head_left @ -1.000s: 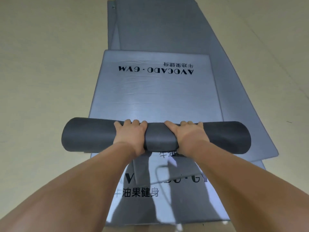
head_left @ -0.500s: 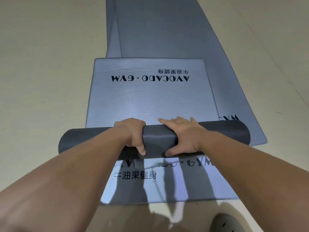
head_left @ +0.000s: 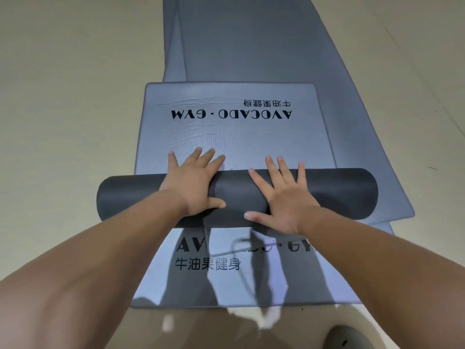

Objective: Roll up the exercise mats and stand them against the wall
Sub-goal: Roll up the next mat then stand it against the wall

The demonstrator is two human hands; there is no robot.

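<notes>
Now I see my left hand [head_left: 193,183] and right hand [head_left: 284,197] pressed flat, fingers straight and spread, side by side on the dark roll [head_left: 236,196], which lies crosswise on the grey mat [head_left: 226,137] on the floor [head_left: 63,122].
</notes>
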